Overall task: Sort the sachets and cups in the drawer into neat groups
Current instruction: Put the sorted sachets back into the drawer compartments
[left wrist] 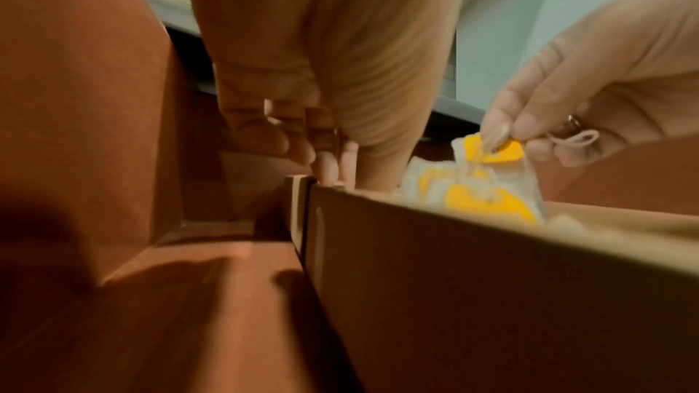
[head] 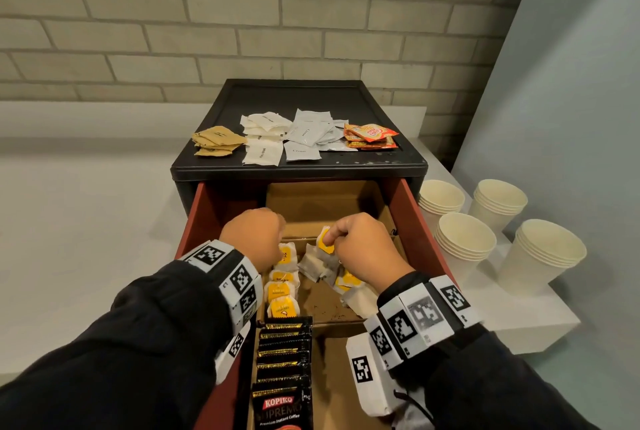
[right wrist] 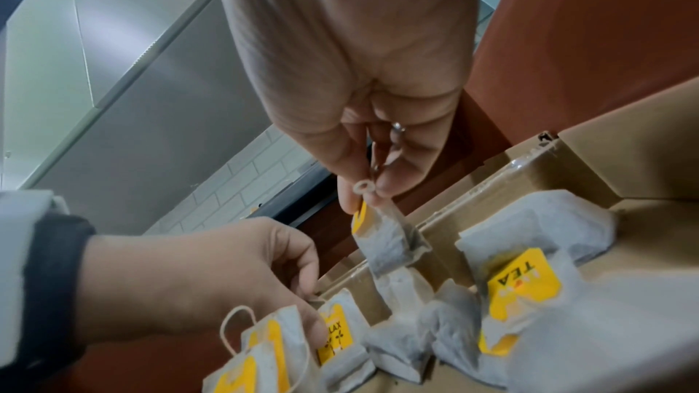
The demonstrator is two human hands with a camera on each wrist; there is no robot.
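The red drawer (head: 412, 221) stands open with a cardboard box (head: 346, 207) inside. My right hand (head: 334, 239) pinches a yellow-tagged tea bag (head: 325, 243) by its tag and lifts it just above a loose pile of tea bags (head: 332, 273). The same held tea bag (right wrist: 386, 244) hangs below my right hand (right wrist: 372, 187). My left hand (head: 277, 242) curls down at the far end of a neat row of tea bags (head: 282, 291) along the box's left wall. Its thumb and forefinger (right wrist: 316, 310) pinch the edge of the end tea bag (right wrist: 336, 336).
Black Kopiko sachets (head: 282, 360) lie in a row at the drawer's near left. On the black cabinet top (head: 381, 162) sit brown (head: 218, 140), white (head: 263, 138), grey cream (head: 308, 135) and orange sachets (head: 370, 136). Stacks of paper cups (head: 464, 239) stand on the white counter at the right.
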